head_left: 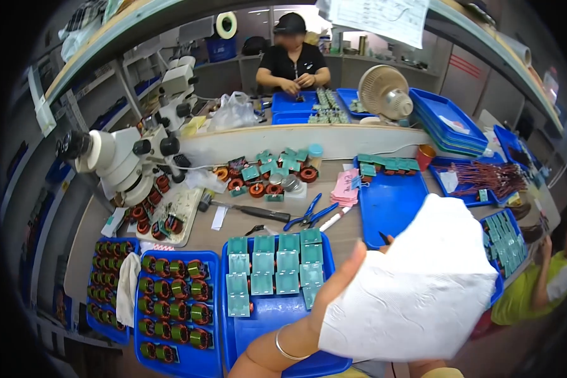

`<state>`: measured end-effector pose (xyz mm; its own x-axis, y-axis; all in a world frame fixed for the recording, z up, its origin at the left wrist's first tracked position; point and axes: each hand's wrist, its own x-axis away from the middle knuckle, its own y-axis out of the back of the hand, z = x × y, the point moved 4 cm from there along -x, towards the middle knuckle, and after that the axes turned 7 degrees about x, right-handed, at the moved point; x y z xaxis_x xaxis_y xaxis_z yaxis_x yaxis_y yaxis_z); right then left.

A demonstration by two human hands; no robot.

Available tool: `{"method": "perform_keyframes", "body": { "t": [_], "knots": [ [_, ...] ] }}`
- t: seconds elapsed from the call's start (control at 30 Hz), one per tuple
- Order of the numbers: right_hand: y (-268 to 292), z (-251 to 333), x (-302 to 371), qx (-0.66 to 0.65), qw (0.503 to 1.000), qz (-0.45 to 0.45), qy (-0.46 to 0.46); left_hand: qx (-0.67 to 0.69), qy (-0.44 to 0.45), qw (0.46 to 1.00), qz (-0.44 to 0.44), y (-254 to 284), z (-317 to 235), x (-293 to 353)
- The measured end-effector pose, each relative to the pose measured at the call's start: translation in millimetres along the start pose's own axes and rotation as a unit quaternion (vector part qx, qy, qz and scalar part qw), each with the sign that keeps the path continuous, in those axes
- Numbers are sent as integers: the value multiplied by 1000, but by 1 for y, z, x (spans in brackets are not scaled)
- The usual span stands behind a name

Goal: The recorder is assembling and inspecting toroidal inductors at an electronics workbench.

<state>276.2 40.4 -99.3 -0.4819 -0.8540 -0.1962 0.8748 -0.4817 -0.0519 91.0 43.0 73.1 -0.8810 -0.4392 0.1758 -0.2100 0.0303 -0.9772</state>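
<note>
My L hand [335, 283] is up at the L edge of a big white paper sheet [409, 283], the sheet raised nearly upright in front of me, R of ctr, above the tabletop [208, 238]. My L thumb [356, 253] runs along that edge; the other L fingers are mostly hidden, so can't tell if they're gripping it or just resting agst it. Thin bangle [291, 348] on that wrist. Of my R arm [425, 366] only a bit shows below the sheet, R fingers hidden too, so can't tell if they're open or closed. Sheet's embossed, top folded at an angle, & covers part of the blue tray [390, 195] behind it. Below my L forearm: another tray [264, 327] w/ rows of teal square parts [263, 263]. L of that, a tray [211, 359] of green-&-copper coils [178, 290], w/ a white cloth [127, 290] btwn it & the far-L coil tray [113, 335]. Beyond the teal rows: blue-handled pliers [310, 213], a dark-handled tool [258, 211] & pink tags [344, 188]. Microscope [113, 157] far L, fan [379, 91] up top, co-worker [293, 60] across the partition [296, 143].
</note>
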Motion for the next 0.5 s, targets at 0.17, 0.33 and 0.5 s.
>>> {"method": "perform_keyframes", "body": {
  "t": [0.17,0.33,0.5],
  "knots": [
    [-6,12,1,22,1000,2,9,143,-21,962,234,6,-8,-7],
    [-6,18,1,58,998,4,6,48,-158,965,206,-29,-9,16],
    [-15,29,4,48,998,30,-35,-48,-218,768,601,-23,8,73]
  ]
}}
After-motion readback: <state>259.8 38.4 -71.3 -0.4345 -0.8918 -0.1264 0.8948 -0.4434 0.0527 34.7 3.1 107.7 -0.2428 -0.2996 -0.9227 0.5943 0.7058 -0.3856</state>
